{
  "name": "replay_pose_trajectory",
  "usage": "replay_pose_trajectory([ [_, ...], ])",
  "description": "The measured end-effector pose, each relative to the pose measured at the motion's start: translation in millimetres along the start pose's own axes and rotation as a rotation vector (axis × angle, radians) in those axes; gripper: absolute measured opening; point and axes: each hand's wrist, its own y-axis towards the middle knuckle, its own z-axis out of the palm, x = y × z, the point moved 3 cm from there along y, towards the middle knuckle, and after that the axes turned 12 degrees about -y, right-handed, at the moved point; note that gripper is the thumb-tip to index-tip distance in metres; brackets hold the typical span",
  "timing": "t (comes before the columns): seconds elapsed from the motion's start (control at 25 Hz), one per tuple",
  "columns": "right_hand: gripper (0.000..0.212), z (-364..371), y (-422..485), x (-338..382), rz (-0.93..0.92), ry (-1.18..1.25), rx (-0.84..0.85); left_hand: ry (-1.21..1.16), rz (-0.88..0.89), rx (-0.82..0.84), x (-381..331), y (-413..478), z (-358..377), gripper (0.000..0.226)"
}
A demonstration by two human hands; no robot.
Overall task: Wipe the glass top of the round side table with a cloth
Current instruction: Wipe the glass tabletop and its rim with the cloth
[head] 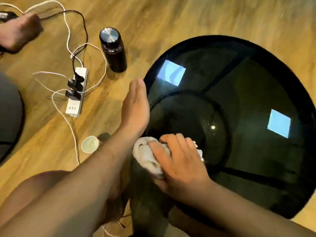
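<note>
The round side table [256,93] has a dark glass top with a black rim, and bright window reflections show on it. A crumpled white cloth [147,156] lies on the near left part of the glass. My right hand [179,161] grips the cloth from above, fingers curled over it, and presses it onto the glass. My left hand [135,106] is held flat with straight fingers along the table's left edge, on its side; whether it touches the rim I cannot tell.
On the wooden floor to the left stand a dark bottle with a metal lid [112,49], a white power strip [76,93] with plugs and tangled cables, and a small white cup [90,144]. A person's bare foot [18,31] is at the top left.
</note>
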Motion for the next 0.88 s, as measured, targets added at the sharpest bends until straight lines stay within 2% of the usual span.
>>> replay_pose_trajectory([
  [0.08,0.050,10.6,44.6,-59.9,0.027,-0.033,-0.071,0.014,0.032,0.006,17.0,2.5,-1.2,0.041],
  [0.16,0.046,14.4,110.3,-141.1,0.204,-0.232,-0.130,-0.006,0.052,0.040,21.4,1.8,-2.2,0.050],
  [0.24,0.044,21.6,169.5,-199.8,0.389,-0.348,-0.089,-0.069,0.077,0.050,23.1,5.6,-2.3,0.061],
  [0.32,0.048,32.6,194.6,-212.6,0.596,-0.298,-0.045,-0.185,0.017,0.052,26.6,11.8,-0.1,0.077],
  [0.36,0.048,35.6,195.2,-200.3,0.624,-0.237,-0.073,-0.249,-0.012,0.040,26.9,10.4,0.0,0.082],
  [0.4,0.046,35.4,191.2,-178.9,0.599,-0.202,-0.107,-0.325,-0.024,0.012,25.8,8.9,-0.9,0.079],
  [0.48,0.041,31.1,152.1,-119.4,0.434,-0.167,-0.142,-0.497,-0.025,-0.047,19.8,6.1,-2.8,0.059],
  [0.56,0.033,16.2,74.7,-48.6,0.252,-0.071,-0.089,-0.589,-0.062,-0.045,13.6,2.0,-4.8,0.054],
  [0.64,0.031,-1.6,-8.1,-1.8,0.110,0.041,0.039,-0.564,-0.072,0.014,11.3,-1.2,-7.2,0.057],
  [0.76,0.034,-6.8,-43.1,-24.2,-0.013,0.016,0.121,-0.453,-0.040,0.087,13.2,-2.4,-1.1,0.057],
  [0.8,0.034,-5.5,-28.8,-45.1,0.026,-0.027,0.119,-0.375,-0.008,0.104,13.2,-1.3,1.7,0.057],
  [0.88,0.034,1.1,23.3,-91.6,0.143,-0.141,0.002,-0.154,0.074,0.105,10.7,-0.8,3.3,0.062],
])
